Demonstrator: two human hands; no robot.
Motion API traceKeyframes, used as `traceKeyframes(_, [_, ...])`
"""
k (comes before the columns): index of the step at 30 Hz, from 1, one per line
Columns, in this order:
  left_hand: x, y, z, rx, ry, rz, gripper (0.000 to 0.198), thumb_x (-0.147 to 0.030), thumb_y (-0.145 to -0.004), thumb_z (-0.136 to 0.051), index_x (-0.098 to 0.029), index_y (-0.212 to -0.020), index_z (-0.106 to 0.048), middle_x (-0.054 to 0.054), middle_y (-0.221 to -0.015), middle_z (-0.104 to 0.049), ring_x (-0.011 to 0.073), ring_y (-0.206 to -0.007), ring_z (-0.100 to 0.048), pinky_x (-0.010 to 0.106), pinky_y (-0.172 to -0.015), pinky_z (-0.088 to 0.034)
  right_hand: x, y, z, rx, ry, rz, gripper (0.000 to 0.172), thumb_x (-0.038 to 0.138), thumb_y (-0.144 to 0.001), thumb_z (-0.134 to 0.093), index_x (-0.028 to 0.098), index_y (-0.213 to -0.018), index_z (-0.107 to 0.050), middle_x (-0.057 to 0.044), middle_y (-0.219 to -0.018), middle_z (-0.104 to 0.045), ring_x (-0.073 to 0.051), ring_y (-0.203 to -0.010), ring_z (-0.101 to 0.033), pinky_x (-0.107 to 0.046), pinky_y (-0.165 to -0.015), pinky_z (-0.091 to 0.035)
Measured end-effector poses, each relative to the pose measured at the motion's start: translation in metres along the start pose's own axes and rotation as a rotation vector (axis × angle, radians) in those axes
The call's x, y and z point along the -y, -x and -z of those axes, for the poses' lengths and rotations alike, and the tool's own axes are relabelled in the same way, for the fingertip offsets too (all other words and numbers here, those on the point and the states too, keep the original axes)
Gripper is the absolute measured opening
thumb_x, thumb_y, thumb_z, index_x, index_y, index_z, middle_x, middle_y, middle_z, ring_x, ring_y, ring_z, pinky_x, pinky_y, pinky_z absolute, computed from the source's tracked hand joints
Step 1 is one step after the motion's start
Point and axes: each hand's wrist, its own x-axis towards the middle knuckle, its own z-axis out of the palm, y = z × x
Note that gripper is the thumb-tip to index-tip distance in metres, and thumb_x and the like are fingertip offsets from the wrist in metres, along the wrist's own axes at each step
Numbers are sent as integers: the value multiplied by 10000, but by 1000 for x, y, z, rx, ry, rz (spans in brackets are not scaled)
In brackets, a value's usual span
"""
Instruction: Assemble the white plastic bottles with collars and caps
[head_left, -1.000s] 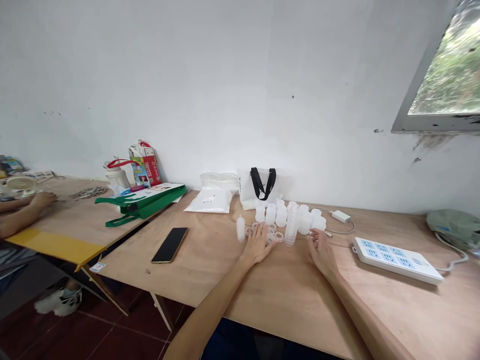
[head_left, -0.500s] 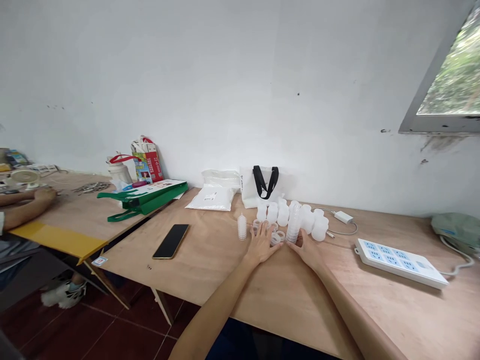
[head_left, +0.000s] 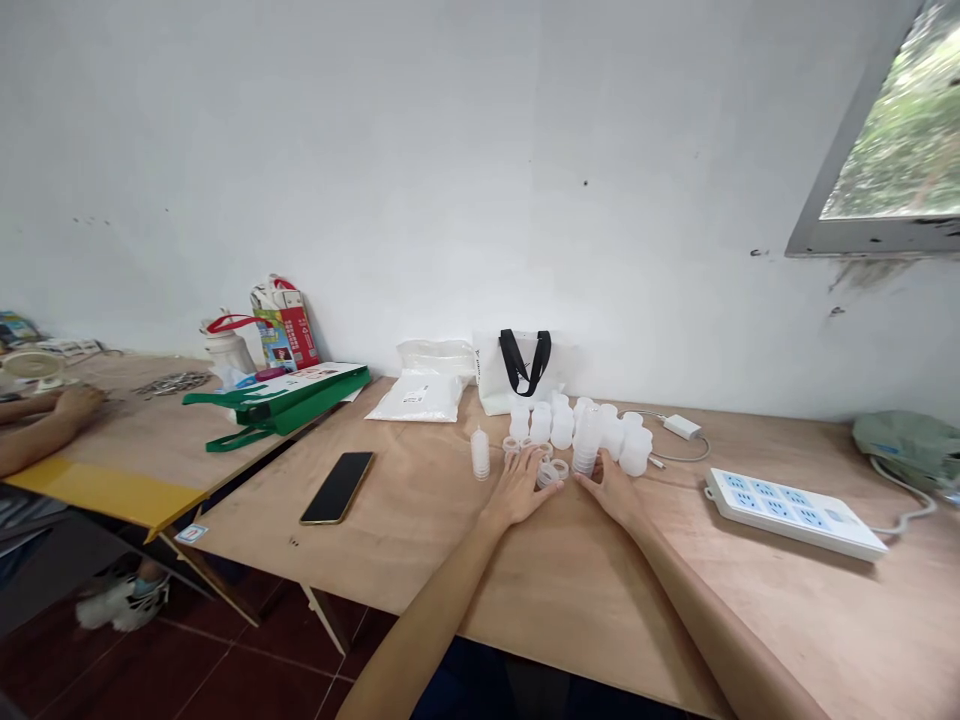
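The upright clear stack (head_left: 587, 440) on the tabletop (head_left: 420, 505) could be toppled by a nudge from the right hand (head_left: 616, 490), fingers curved at its base, grip unclear, and the rings (head_left: 553, 475) beside it scattered if brushed by the left hand (head_left: 517, 490), fingers spread, apparently holding nothing.

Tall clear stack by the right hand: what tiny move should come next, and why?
Maybe the right hand should gently steady the clear stack. That hand is at its base, the stack stands tall and narrow, and the left hand is spread over the rings close by, so a bump might tip it.
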Motion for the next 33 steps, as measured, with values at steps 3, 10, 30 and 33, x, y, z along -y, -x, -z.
traceKeyframes(3, [0, 0, 0, -5, 11, -5, 569, -546, -986, -530, -228, -1446, -428, 137, -1527, -469, 310, -1451, -409, 562, -1213, -291, -2, 0, 0, -6, 4, -5, 345, 426, -828, -676, 248, -1089, -536, -93, -1024, -738, -306, -942, -715, -436, -840, -564])
traceKeyframes(10, [-4, 0, 3, -22, 31, -5, 549, -508, -987, -546, -252, -1456, -419, 130, -1525, -476, 307, -1456, -407, 559, -1204, -309, 1, 2, 1, -1, -17, 0, 369, 445, -851, -658, 255, -1145, -539, -93, -1056, -745, -301, -973, -715, -427, -865, -562])
traceKeyframes(30, [-46, -24, -9, -230, 315, -59, 933, -526, -869, -726, -231, -1568, -182, 173, -1596, -346, 331, -1481, -351, 521, -1205, -348, 3, 2, 3, 15, 13, -1, 279, 475, -900, -576, 268, -1085, -564, -57, -990, -758, -281, -921, -720, -386, -817, -546])
traceKeyframes(33, [-70, -40, -21, -321, 410, 7, 872, -500, -921, -668, -252, -1574, -147, 158, -1608, -323, 318, -1493, -336, 511, -1204, -352, 1, 2, 3, 17, 30, 5, 276, 430, -902, -558, 249, -1109, -575, -79, -1041, -750, -287, -1001, -705, -389, -838, -541])
